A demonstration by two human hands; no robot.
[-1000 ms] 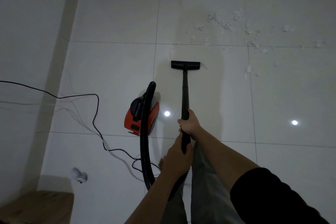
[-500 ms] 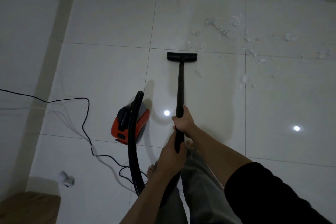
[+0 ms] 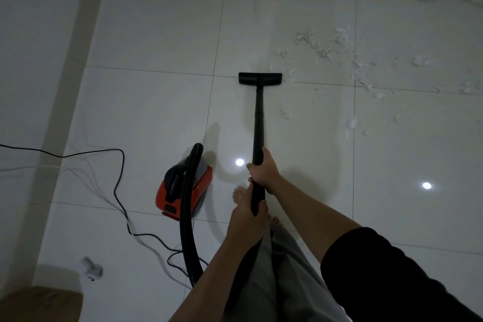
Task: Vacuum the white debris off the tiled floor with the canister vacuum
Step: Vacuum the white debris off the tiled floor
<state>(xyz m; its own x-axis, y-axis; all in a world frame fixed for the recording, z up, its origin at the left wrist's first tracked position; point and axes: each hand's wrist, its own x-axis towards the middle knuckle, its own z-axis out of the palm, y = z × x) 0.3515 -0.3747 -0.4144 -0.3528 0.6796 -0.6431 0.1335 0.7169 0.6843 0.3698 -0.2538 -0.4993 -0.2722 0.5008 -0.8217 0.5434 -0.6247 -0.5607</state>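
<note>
Both hands grip the black wand (image 3: 258, 123): right hand (image 3: 264, 170) higher, left hand (image 3: 248, 219) lower; floor nozzle (image 3: 260, 78) lies beside white debris (image 3: 321, 47), red canister (image 3: 183, 191) on the left

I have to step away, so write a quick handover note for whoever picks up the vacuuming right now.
Right hand grips the black wand higher up; left hand grips its lower end.
The floor head sits flat on the tiled floor, at the near left edge of the white debris.
The red canister sits left of the person's feet, its hose looping back to the wand and the power cord trailing left.
Done: head brought to the mess.
Left: most scraps, ahead and to the right, plus a few beside the wand.
</note>
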